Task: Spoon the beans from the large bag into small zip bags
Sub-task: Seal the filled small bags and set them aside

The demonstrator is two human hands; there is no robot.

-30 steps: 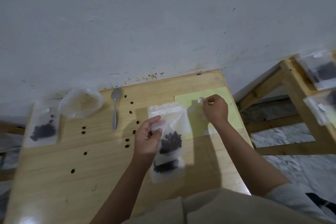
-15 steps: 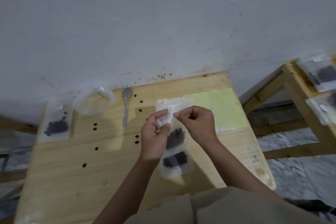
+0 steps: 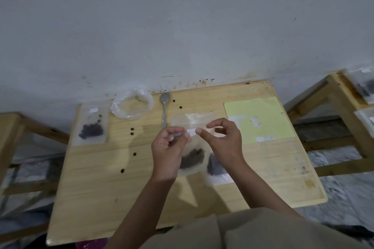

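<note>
I have a small zip bag [image 3: 191, 158] with a dark clump of beans in it lifted just above the middle of the wooden table [image 3: 141, 188], and it is blurred. My left hand [image 3: 169, 148] pinches its top edge, fingers curled in. My right hand [image 3: 223, 139] sits just beside, thumb and forefinger bent toward a small white label [image 3: 192, 132] at the bag's top; I cannot tell whether they actually grip it. A second filled bag [image 3: 217, 166] lies on the table under my right wrist, partly hidden. Behind my hands a flat, clear bag [image 3: 192, 118] lies on the wood. A metal spoon [image 3: 164, 110] lies beyond my left hand, bowl toward the wall. To its left is the large bag [image 3: 132, 105], rolled open into a ring. Farther left, another filled zip bag [image 3: 92, 125] lies flat at the table's corner. Loose beans [image 3: 132, 131] are scattered on the wood between them. A yellow sheet [image 3: 261, 119] carrying white labels lies to the right. More filled bags [image 3: 363, 89] rest on a wooden frame [image 3: 342, 105] at far right.
</note>
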